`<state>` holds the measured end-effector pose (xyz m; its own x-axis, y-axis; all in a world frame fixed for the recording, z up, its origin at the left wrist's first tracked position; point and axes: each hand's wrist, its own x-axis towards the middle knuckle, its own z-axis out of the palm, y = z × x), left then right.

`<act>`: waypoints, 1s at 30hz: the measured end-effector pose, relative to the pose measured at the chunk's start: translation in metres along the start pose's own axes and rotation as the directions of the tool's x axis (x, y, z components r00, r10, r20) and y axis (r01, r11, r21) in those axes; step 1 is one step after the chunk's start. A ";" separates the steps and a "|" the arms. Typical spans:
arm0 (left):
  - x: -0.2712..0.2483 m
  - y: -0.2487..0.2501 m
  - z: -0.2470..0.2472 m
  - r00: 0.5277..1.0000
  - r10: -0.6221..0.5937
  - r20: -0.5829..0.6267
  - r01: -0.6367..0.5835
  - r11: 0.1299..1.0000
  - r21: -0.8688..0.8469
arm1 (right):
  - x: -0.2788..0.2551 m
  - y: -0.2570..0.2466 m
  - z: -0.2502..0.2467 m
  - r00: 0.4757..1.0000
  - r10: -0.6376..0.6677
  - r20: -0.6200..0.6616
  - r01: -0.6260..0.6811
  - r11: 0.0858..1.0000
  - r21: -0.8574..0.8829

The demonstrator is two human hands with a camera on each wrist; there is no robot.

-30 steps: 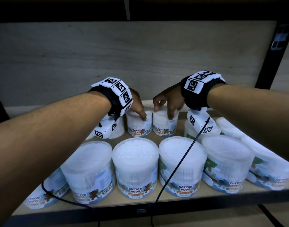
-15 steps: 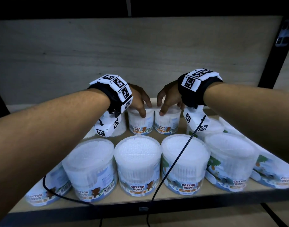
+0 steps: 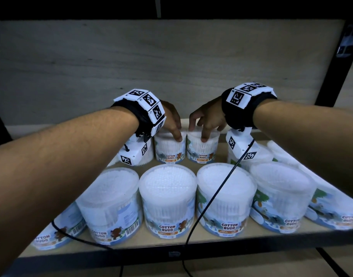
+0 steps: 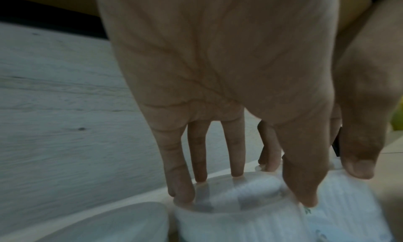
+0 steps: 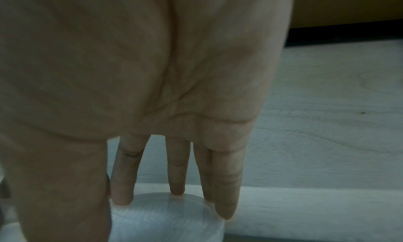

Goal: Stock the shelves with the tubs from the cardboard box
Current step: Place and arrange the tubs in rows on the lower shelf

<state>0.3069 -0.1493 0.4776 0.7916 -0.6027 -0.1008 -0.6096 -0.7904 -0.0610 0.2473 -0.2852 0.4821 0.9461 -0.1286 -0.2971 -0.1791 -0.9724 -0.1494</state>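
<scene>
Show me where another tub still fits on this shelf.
Bare board runs behind the back tubs, along the back wall; the shelf's far-left back corner also looks free. The front row stands packed edge to edge. Both the left hand and right hand fill the middle.

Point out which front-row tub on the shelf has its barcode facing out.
The second tub from the left in the front row: its barcode shows at the lower right of its label; its neighbours show no barcode.
</scene>
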 end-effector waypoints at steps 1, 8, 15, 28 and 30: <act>0.000 0.000 0.000 1.000 -0.003 0.005 0.003 1.000 -0.004 | 0.001 0.000 0.000 1.000 -0.003 0.003 0.003 1.000 0.001; -0.006 0.006 -0.004 1.000 0.006 0.019 -0.007 0.998 0.067 | 0.002 0.004 0.002 0.999 -0.027 -0.027 0.026 1.000 -0.009; -0.016 0.011 -0.011 0.997 0.031 0.074 -0.040 0.992 0.117 | -0.006 0.006 0.003 0.999 -0.044 -0.009 0.044 0.999 0.019; -0.045 0.011 -0.007 0.997 0.043 0.058 -0.047 0.996 0.074 | -0.036 0.002 0.010 0.997 -0.080 0.003 0.080 0.997 -0.024; -0.049 0.011 -0.007 0.997 0.043 0.058 -0.047 0.996 0.076 | -0.041 0.002 0.011 0.996 -0.088 -0.001 0.088 0.995 -0.038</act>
<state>0.2618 -0.1296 0.4885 0.7608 -0.6287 -0.1608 -0.6479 -0.7502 -0.1320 0.2052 -0.2795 0.4836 0.9584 -0.0430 -0.2822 -0.0851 -0.9867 -0.1385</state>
